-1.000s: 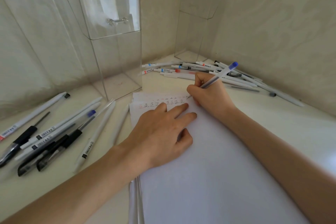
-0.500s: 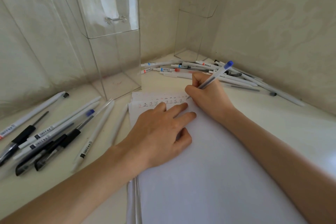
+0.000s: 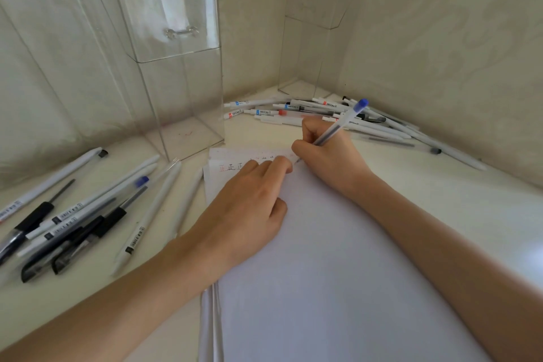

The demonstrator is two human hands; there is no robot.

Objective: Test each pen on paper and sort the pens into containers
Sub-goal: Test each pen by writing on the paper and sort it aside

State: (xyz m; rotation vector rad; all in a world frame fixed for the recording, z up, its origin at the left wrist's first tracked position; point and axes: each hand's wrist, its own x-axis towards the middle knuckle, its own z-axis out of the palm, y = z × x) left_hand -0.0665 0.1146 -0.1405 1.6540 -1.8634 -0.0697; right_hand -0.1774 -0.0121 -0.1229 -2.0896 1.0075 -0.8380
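My right hand [image 3: 329, 156] grips a clear pen with a blue end cap [image 3: 340, 123], its tip down on the far edge of a white sheet of paper [image 3: 338, 258]. A row of small written marks [image 3: 232, 167] runs along that top edge, partly covered. My left hand [image 3: 246, 211] lies flat on the paper with fingers extended over the marks. A tall clear container [image 3: 176, 67] stands at the back left and a second clear container [image 3: 311, 38] stands in the far corner. Both containers look empty.
Several white and black pens [image 3: 82, 214] lie spread on the table to the left of the paper. Another heap of white pens [image 3: 338, 114] lies behind my right hand along the right wall. Walls close in the left, back and right sides.
My left hand's fingers have slid a little farther up over the written marks. The pen in my right hand has shifted slightly at the paper's top edge.
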